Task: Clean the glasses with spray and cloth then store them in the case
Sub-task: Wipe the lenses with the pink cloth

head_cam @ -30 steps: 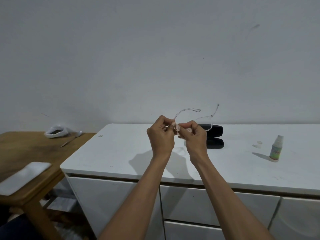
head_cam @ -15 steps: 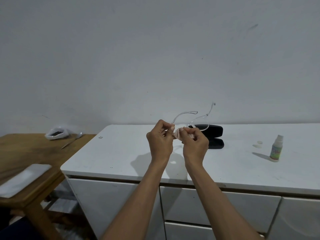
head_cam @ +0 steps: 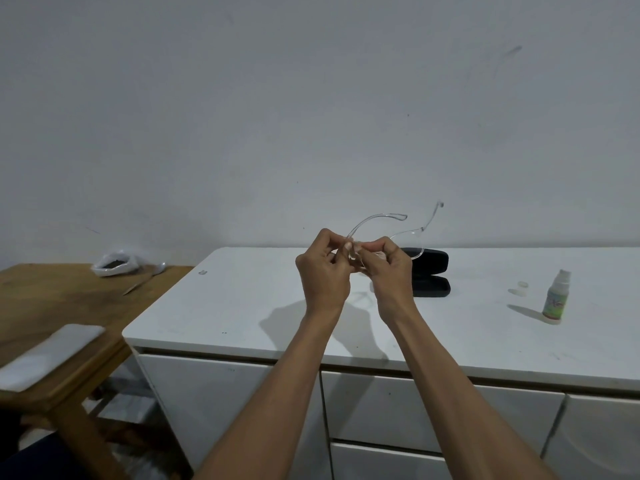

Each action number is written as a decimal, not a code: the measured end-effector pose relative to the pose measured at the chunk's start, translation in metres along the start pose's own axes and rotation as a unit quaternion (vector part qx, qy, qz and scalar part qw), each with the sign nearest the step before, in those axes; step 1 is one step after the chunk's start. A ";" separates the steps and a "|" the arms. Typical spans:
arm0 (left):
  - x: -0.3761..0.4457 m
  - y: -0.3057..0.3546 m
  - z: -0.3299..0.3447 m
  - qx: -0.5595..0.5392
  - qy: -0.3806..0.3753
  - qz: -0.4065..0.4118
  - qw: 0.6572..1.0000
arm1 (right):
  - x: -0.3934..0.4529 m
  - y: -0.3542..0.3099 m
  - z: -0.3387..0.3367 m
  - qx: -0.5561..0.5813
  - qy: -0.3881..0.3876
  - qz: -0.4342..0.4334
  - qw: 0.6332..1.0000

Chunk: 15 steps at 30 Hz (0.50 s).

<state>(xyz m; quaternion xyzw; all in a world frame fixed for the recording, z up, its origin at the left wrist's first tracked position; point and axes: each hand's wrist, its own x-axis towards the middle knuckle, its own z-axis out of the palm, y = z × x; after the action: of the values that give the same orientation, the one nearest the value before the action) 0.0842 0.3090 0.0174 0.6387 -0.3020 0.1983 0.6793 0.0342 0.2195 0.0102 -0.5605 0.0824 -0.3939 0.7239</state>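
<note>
I hold clear-framed glasses in the air above the white cabinet top, their temples pointing away from me. My left hand pinches the frame at its left lens. My right hand pinches a small pale cloth against the lens; most of the cloth is hidden by the fingers. A black glasses case lies open on the cabinet just behind my right hand. A small spray bottle with a green label stands at the right, its clear cap lying beside it.
A wooden table stands to the left with a plastic bag, a spoon and a folded white cloth at its near corner. White drawers front the cabinet below my arms. The wall rises close behind.
Both hands have stayed together at the lens, with the right fingers shifting the cloth over it. The glasses tilted slightly, their temples rising a little.
</note>
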 end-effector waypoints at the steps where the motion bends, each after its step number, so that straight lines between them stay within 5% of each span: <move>1: 0.001 -0.001 0.000 0.004 0.005 -0.004 1.000 | -0.001 0.000 -0.001 -0.001 -0.008 -0.001 1.000; 15: 0.002 -0.013 -0.009 0.006 0.023 -0.041 0.999 | -0.011 0.010 -0.012 -0.105 -0.015 -0.025 0.994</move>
<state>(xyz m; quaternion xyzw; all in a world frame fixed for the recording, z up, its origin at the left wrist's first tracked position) 0.0957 0.3162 0.0085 0.6495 -0.2590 0.1868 0.6900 0.0243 0.2187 -0.0064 -0.6411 0.0988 -0.3923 0.6522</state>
